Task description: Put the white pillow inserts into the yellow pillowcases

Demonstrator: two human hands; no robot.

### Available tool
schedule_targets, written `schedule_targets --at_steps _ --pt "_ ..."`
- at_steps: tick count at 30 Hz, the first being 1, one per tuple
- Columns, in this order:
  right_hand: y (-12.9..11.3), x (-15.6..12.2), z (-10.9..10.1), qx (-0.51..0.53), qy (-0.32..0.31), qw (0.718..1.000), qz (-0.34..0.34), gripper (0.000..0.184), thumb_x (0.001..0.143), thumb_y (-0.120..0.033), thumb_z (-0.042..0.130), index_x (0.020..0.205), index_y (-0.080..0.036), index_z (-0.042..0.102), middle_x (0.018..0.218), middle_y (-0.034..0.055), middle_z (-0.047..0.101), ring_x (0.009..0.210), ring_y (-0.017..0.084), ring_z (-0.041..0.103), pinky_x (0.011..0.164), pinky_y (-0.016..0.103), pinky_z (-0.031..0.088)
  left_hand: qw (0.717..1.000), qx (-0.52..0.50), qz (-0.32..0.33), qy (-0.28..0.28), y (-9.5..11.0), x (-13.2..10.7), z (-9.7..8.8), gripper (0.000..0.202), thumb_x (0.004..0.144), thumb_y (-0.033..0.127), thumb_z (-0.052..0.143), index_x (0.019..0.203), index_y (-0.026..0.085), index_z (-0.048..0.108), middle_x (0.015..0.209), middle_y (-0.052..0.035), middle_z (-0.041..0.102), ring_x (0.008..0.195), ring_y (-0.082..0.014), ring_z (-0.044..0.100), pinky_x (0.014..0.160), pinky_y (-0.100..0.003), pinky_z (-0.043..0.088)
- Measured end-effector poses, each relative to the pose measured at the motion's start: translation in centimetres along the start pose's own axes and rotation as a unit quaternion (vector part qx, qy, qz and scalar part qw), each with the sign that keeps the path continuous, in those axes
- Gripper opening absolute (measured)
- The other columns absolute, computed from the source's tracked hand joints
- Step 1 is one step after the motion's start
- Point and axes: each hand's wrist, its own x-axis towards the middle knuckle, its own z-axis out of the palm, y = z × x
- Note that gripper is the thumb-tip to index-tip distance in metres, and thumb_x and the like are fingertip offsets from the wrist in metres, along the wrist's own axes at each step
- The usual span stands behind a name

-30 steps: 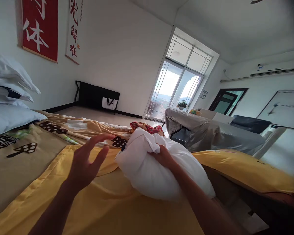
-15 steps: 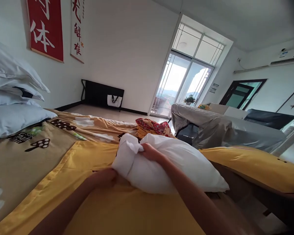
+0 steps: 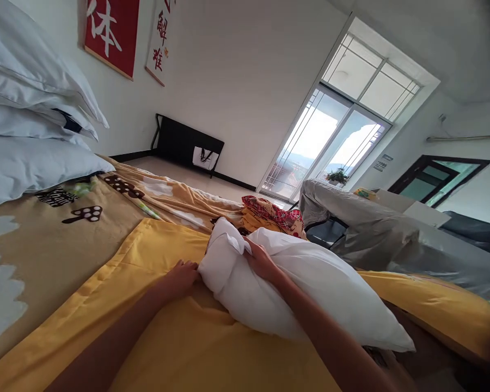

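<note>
A plump white pillow (image 3: 330,277) lies on a spread-out yellow cloth (image 3: 167,332), its near-left end folded and bunched. My right hand (image 3: 261,260) is closed on the bunched fabric at the top of that end. At the lower left corner of the pillow, my left hand (image 3: 182,276) has its fingers curled in against the white edge, low over the yellow cloth. Its fingertips are partly hidden.
A tan patterned blanket (image 3: 118,234) spreads under the cloth, with stacked white pillows (image 3: 32,163) at left. Red plaid fabric (image 3: 273,212) is bundled beyond. A yellow cushion (image 3: 436,305) lies at right, before plastic-covered furniture (image 3: 375,234).
The view has shifted, so the room appears further left and tilted more. My left hand has come up slightly along the pillow's edge; my right hand keeps its hold.
</note>
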Motion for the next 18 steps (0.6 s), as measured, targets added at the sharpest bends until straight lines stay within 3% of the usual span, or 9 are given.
schedule_targets --at_steps 3,6,8,13,18 --pt "0.3 0.5 -2.1 0.045 -0.05 0.998 0.005 0.025 0.085 -0.036 0.048 0.093 -0.018 0.063 0.088 0.0042 0.067 0.087 0.022 0.058 0.081 0.033 0.043 0.992 0.125 0.007 -0.021 -0.5 -0.1 0.2 0.036 0.076 0.008 0.046 0.102 0.017 0.069 0.119 -0.0204 0.058 0.119 -0.0384 0.047 0.102 -0.064 0.026" --pt "0.9 1.1 -4.5 0.089 -0.114 0.989 0.024 0.029 0.079 -0.046 0.056 0.073 -0.017 0.057 0.073 0.0012 0.061 0.073 0.017 0.052 0.07 0.029 0.042 0.969 0.245 0.012 -0.017 -0.7 -0.2 0.7 0.049 0.082 0.008 0.04 0.124 0.025 0.058 0.149 -0.0152 0.035 0.135 -0.0359 0.033 0.107 -0.062 0.021" --pt "1.2 1.4 -5.2 0.101 -0.167 0.98 0.028 0.029 0.076 -0.046 0.058 0.07 -0.017 0.054 0.07 -0.0003 0.057 0.069 0.015 0.049 0.067 0.028 0.041 0.946 0.323 0.005 -0.008 -0.8 -0.1 1.0 0.051 0.085 0.008 0.038 0.129 0.026 0.054 0.155 -0.0114 0.024 0.14 -0.0334 0.027 0.109 -0.059 0.022" --pt "0.6 2.7 -2.7 0.064 -0.305 0.95 0.012 0.022 0.076 -0.037 0.05 0.063 -0.019 0.048 0.066 -0.0021 0.053 0.065 0.013 0.046 0.063 0.026 0.04 0.925 0.378 -0.007 0.047 -1.3 0.4 1.5 0.047 0.087 0.011 0.038 0.13 0.023 0.055 0.155 -0.0124 0.023 0.14 -0.0331 0.028 0.107 -0.057 0.029" --pt "-0.3 5.2 0.8 0.012 -0.431 0.902 0.014 0.008 0.065 -0.012 0.051 0.058 -0.016 0.05 0.059 -0.0043 0.053 0.061 0.011 0.045 0.059 0.023 0.038 0.921 0.376 -0.012 0.104 -1.6 0.9 1.2 0.045 0.09 0.013 0.034 0.126 0.027 0.058 0.153 -0.0125 0.03 0.137 -0.0321 0.034 0.104 -0.057 0.033"
